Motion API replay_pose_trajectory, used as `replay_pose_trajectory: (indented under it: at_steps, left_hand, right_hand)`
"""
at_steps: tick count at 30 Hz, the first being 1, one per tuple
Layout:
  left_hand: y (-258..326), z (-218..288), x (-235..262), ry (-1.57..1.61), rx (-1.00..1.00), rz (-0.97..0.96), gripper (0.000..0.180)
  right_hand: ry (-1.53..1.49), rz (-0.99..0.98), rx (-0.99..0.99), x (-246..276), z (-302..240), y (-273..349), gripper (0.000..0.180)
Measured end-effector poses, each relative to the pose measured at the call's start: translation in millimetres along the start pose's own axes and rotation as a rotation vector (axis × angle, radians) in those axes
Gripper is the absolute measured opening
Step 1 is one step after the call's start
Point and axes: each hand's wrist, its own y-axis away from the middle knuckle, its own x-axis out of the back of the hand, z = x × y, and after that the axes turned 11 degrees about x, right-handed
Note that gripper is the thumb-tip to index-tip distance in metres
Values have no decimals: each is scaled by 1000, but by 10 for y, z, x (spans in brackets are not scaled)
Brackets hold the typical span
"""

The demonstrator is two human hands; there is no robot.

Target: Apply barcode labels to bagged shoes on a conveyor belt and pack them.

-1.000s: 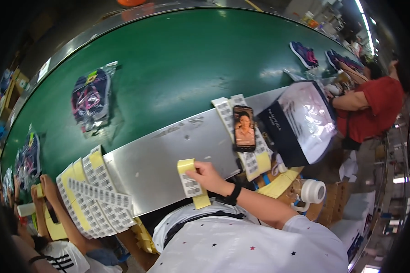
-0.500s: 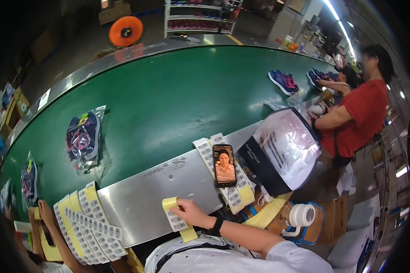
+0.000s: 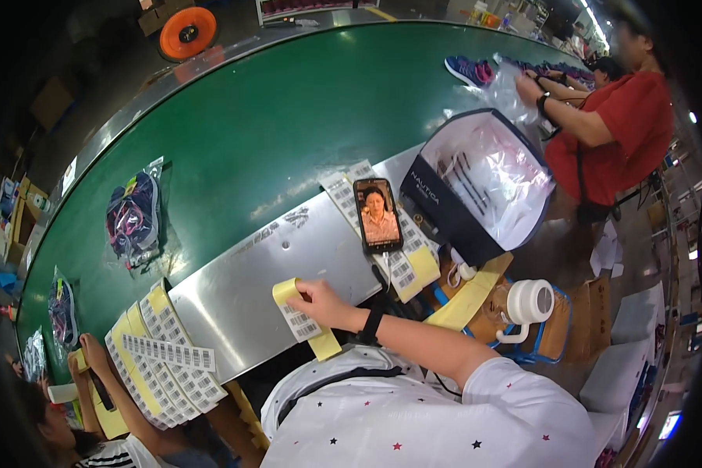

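Note:
My right hand, with a black band at its wrist, is closed on a curled strip of barcode labels with yellow backing. Thumb and fingers pinch the strip's upper end; its lower end hangs past the front of the metal ledge. My left hand does not show. Beyond my right hand, a lit phone lies on more label sheets. To the left, several long label sheets drape over the ledge, with a loose strip across them.
A green conveyor belt carries bagged shoes at left and a shoe at far right. An open dark box with clear plastic stands at right, above a white-lidded jug. Co-workers stand at right and lower left.
The view has shifted, showing more of my shirt. My right hand keeps its grip on the label strip. The co-worker in red has raised their hands with clear plastic.

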Motion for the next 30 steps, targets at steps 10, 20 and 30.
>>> replay_pose_trajectory:
  at_steps: [10, 20, 30]
  left_hand:
    - [133, -1393, 381, -602, 546, -154, 20]
    - [288, -2138, 522, -780, 451, -183, 16]
    - [317, -2161, 576, -855, 326, -192, 14]
  right_hand:
    - [-49, 20, -41, -71, 13, -27, 23]
    - [81, 0, -111, -85, -113, -103, 23]
    - [134, 12, 90, -40, -220, -67, 21]
